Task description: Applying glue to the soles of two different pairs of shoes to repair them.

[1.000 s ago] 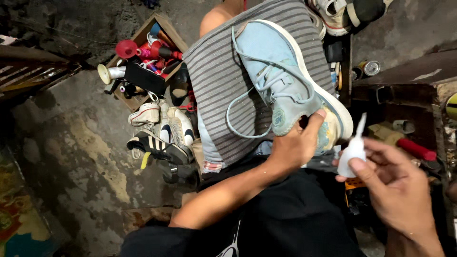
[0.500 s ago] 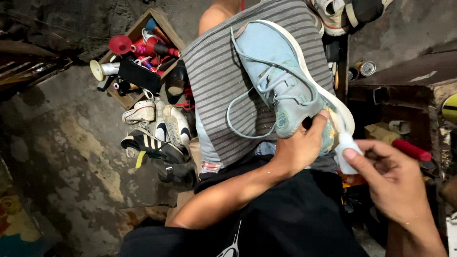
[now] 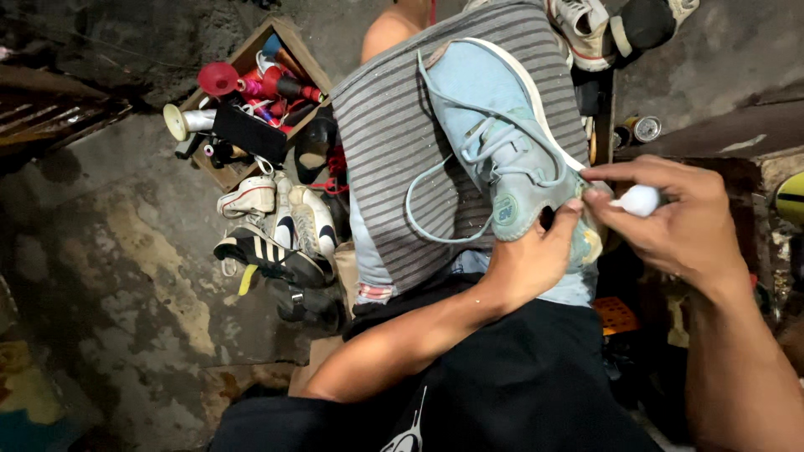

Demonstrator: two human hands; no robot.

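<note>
Sneaker [image 3: 502, 159] between hands (left [image 3: 532, 259] gripping)

We had our left hand [image 3: 532, 264] raised from a bent forearm that came up from the near left, its fingers curled in a grip. Our right hand [image 3: 678, 222] reached in from the near right, thumb and fingers pinched together, pointing left.

- Shoe [image 3: 502, 159]: pale blue, white sole, pale blue laces.
- Cloth [image 3: 394, 167]: grey with thin dark stripes.
- Bottle [image 3: 641, 201]: white.
- Sneaker [image 3: 268, 255] on the floor: black with white stripes.
- Funnel [image 3: 219, 79]: red.
- Shorts [image 3: 519, 385]: black.
</note>
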